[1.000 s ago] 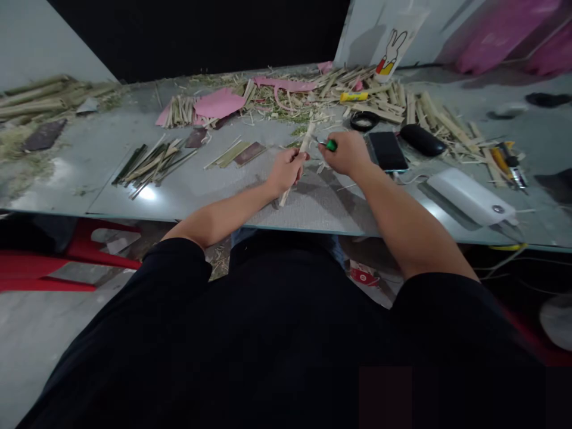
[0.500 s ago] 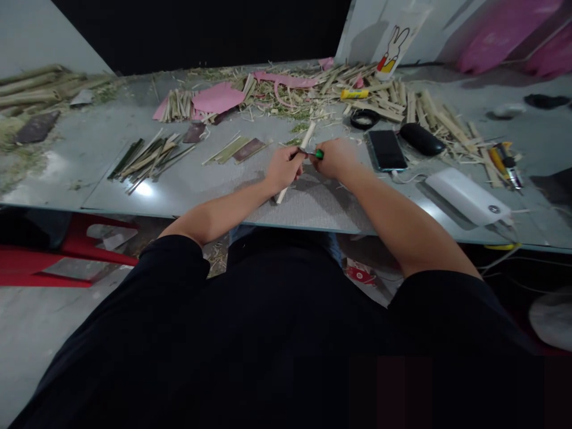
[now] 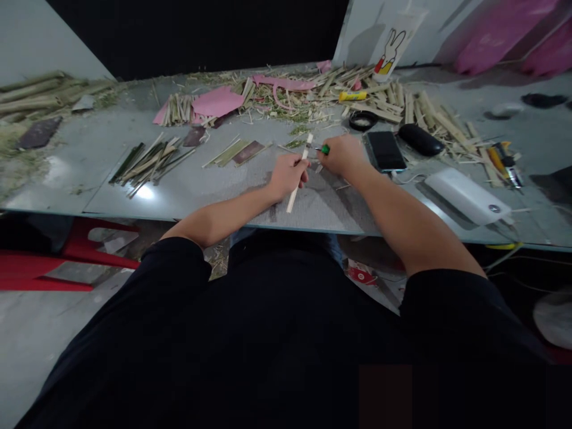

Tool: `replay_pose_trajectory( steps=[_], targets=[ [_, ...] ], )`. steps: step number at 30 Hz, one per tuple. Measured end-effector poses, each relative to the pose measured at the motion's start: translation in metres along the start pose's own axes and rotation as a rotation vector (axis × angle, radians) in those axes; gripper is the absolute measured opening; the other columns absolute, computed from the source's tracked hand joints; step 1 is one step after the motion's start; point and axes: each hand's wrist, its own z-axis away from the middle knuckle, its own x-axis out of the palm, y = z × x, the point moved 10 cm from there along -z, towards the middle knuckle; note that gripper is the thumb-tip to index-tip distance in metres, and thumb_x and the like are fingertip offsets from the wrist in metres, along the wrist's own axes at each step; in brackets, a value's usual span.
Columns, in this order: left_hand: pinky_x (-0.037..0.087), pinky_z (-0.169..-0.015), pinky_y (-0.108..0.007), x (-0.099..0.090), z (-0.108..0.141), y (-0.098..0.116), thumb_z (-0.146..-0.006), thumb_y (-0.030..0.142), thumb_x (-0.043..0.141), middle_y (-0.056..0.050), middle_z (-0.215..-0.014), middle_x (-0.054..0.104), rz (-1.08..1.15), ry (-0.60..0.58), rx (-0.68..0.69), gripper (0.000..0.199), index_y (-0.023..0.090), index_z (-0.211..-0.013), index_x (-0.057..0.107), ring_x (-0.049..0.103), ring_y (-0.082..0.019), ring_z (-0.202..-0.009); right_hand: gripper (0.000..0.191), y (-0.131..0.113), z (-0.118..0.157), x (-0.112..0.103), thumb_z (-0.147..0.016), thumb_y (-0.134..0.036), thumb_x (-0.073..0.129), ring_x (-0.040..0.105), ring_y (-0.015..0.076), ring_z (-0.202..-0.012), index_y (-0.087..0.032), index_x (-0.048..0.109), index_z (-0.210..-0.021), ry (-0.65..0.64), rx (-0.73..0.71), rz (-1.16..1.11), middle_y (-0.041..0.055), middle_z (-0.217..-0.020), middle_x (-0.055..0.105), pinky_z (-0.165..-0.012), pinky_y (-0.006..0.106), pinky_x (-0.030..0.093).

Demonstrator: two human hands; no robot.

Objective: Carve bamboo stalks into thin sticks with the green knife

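Pale strip (image 3: 294,193) first: it is pinched in my left hand (image 3: 288,177), thumb and fingers gripping it about midway, one end sticking out beyond them and the other slanting down towards me over the tabletop (image 3: 100,134). My right hand (image 3: 342,154) is curled tightly round a green-handled tool (image 3: 326,149), whose thin metal end points at the far part of the strip; whether that metal touches the wood, I cannot tell.

Just beyond my fingers lies a scatter of green shavings (image 3: 298,128). To the right of my right hand a phone (image 3: 385,151) lies flat with a cable plugged in, a black ring (image 3: 363,121) behind it and a rounded black object (image 3: 420,139) beside it. Nearer the table's edge on that side is a white block (image 3: 467,195) with a button on it and a cable at its end.

To the left of my left hand a brown flat piece (image 3: 249,153) lies next to some slim slats, and further left there is a loose heap of thin sticks (image 3: 147,164).

Along the back I have pink paper (image 3: 218,102) beside a row of short pale sticks (image 3: 180,111), then a yellow tube (image 3: 353,96) among the offcuts. Behind them stands a cup (image 3: 397,44) with a rabbit drawn on it. Thicker canes (image 3: 36,95) lie at the far left.
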Motion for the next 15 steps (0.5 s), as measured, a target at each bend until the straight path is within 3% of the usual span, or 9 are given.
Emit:
replay_pose_trajectory(
  steps=[6, 15],
  targets=[
    [0.042, -0.061, -0.026, -0.015, -0.004, 0.001, -0.133, 0.011, 0.057, 0.006, -0.067, 0.067, 0.012, 0.073, -0.007, 0.045, 0.023, -0.091, 0.068, 0.057, -0.01, -0.054, 0.037, -0.025, 0.004, 0.004, -0.132, -0.034, 0.073, 0.088, 0.0518, -0.143, -0.016, 0.1, -0.148, -0.031, -0.067, -0.026, 0.024, -0.142, 0.094, -0.115, 0.05, 0.068],
    [0.043, -0.057, -0.024, 0.002, 0.013, 0.008, -0.131, 0.011, 0.061, 0.006, -0.062, 0.061, 0.0, -0.018, 0.011, 0.048, 0.024, -0.085, 0.064, 0.056, -0.01, -0.051, 0.032, 0.016, -0.011, -0.002, -0.132, -0.033, 0.073, 0.085, 0.0456, -0.136, -0.013, 0.097, -0.14, 0.079, 0.079, -0.107, 0.0274, -0.143, 0.092, -0.11, 0.047, 0.063]
  ],
)
